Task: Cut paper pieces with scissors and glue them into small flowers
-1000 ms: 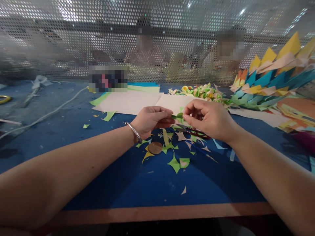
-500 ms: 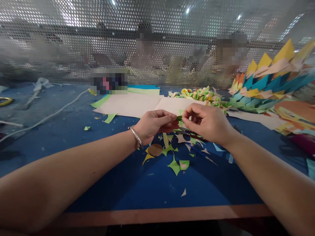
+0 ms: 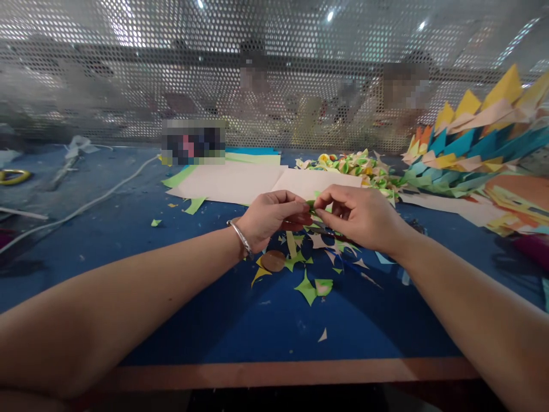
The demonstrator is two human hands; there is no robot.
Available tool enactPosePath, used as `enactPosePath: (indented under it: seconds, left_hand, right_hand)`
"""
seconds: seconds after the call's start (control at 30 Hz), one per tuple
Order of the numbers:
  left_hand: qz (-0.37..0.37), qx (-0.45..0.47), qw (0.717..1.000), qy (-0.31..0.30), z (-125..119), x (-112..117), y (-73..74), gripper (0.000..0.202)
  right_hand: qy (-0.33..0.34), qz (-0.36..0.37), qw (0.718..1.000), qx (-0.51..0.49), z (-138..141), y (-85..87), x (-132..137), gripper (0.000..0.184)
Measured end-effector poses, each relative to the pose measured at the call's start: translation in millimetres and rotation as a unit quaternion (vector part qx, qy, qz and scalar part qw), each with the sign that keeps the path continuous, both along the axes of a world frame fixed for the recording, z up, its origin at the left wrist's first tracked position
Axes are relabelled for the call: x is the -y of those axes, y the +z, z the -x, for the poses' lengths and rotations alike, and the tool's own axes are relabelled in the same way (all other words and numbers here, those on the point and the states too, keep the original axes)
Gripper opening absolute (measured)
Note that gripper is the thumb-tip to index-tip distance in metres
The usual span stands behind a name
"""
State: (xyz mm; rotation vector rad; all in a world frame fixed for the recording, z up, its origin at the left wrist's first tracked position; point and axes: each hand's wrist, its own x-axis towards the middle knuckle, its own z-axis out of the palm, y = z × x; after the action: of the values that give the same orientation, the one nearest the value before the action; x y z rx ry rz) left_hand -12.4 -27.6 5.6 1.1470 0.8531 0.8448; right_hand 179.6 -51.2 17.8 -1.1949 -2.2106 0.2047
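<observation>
My left hand (image 3: 270,217), with a silver bangle on the wrist, and my right hand (image 3: 362,217) meet above the blue table (image 3: 171,297). Both pinch a small green paper piece (image 3: 310,204) between thumb and fingertips, most of it hidden by the fingers. Under the hands lie scissors (image 3: 332,234), mostly covered by the right hand, and several green, yellow and pale paper scraps (image 3: 309,286). A brown disc (image 3: 273,260) lies just below my left wrist.
Pale paper sheets (image 3: 240,180) lie behind the hands. A heap of small folded paper shapes (image 3: 355,166) sits at the back right, beside a big stack of coloured folded triangles (image 3: 472,149). A white cord (image 3: 86,203) crosses the left. A perforated screen (image 3: 274,74) closes the back; people sit behind it.
The hands have closed in on each other, so less of the green piece shows between the fingertips. The view has shifted slightly.
</observation>
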Motion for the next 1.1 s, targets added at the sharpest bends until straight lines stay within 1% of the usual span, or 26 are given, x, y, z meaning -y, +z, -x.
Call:
enactPosePath:
  seconds: [0.17, 0.37, 0.43, 0.53, 0.67, 0.83, 0.97, 1.1]
  left_hand:
    - [0.012, 0.011, 1.0, 0.006, -1.5, 1.4, 1.7, 0.01]
    - [0.024, -0.004, 1.0, 0.014, -2.0, 0.8, 1.9, 0.011]
    - [0.025, -0.011, 0.999, 0.023, -2.6, 0.5, 2.2, 0.014]
    - [0.024, -0.018, 0.999, 0.03, -3.1, 0.5, 2.9, 0.016]
    - [0.014, -0.02, 0.999, 0.021, -2.8, 1.3, 4.3, 0.016]
    - [-0.004, -0.003, 1.0, 0.007, -3.0, 2.0, 5.7, 0.014]
    - [-0.016, 0.018, 1.0, -0.005, -2.3, 1.8, 5.0, 0.014]
    - [-0.029, 0.02, 0.999, -0.011, -0.4, 1.5, 3.2, 0.012]
  right_hand:
    - [0.007, -0.011, 1.0, 0.004, 1.1, -0.4, -0.2, 0.01]
    - [0.025, -0.022, 0.999, 0.01, 3.9, 1.7, 1.1, 0.014]
    - [0.026, -0.011, 1.0, 0.001, 4.1, 1.1, 1.3, 0.016]
    - [0.009, 0.028, 0.999, -0.042, 3.5, -0.9, 0.7, 0.017]
    - [-0.009, 0.065, 0.993, -0.101, 2.5, -3.3, -1.4, 0.017]
    - [-0.007, 0.115, 0.986, -0.123, 2.7, -2.8, -2.9, 0.021]
    - [-0.015, 0.119, 0.984, -0.129, 3.2, -0.5, -2.7, 0.026]
    - [-0.028, 0.114, 0.984, -0.131, 2.2, 0.9, -2.7, 0.024]
